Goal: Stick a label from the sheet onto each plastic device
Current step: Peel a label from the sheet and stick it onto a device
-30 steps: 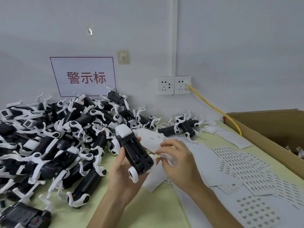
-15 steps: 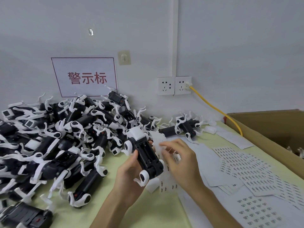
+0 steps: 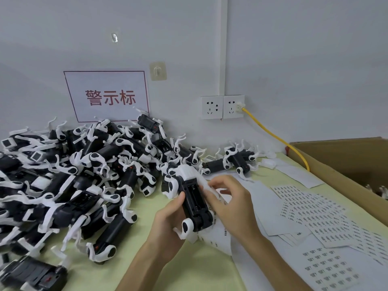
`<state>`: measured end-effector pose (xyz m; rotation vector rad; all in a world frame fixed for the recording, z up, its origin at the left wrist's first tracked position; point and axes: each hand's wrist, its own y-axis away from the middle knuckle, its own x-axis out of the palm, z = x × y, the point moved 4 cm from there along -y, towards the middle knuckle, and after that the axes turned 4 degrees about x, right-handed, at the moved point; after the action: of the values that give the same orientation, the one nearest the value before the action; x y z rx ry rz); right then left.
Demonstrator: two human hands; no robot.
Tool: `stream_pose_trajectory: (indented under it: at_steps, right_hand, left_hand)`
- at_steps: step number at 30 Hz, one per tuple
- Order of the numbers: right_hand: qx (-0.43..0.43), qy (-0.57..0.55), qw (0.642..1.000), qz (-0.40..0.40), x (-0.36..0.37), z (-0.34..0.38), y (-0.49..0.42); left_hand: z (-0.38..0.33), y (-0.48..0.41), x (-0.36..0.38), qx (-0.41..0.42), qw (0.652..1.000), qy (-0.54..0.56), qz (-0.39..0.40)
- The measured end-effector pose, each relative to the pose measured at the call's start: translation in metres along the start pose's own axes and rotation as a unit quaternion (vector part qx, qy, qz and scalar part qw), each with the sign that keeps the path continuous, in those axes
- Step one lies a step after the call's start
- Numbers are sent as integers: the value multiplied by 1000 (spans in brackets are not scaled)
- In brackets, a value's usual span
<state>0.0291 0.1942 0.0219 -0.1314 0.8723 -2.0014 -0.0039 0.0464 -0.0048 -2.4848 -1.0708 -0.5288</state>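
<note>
A pale wall fills the upper half of the frame; below it a light green table runs across the bottom. A big pile of devices, black bodies with white curved legs, covers the left side of the table up to the wall; one more device lies apart from it at the back, right of centre. A brown cardboard box stands along the right edge. Several label sheets, printed with rows of small dark labels, overlap one another in the lower right; a white sign with red characters hangs on the wall at upper left. In the centre the left hand grips a black and white device from its left side, thumb across the body, white end pointing away. The right hand is just beside it, fingers curled with the tips at the device's right edge; whether they pinch a label I cannot tell. A nearly bare sheet lies under both hands. A double socket sits on the wall right of centre; a yellow cable runs from it down towards the box; a small hook is stuck above the sign's right corner.
</note>
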Motion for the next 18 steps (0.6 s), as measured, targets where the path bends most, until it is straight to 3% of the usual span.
stream_pose_trajectory:
  at_steps: [12, 18]
  right_hand:
    - [64, -23, 998, -19, -6, -5, -1]
    - [116, -47, 992, -2, -5, -7, -3]
  left_hand:
    - [0, -1, 0, 7, 1000, -11, -18]
    - [2, -1, -5, 10, 998, -16, -67]
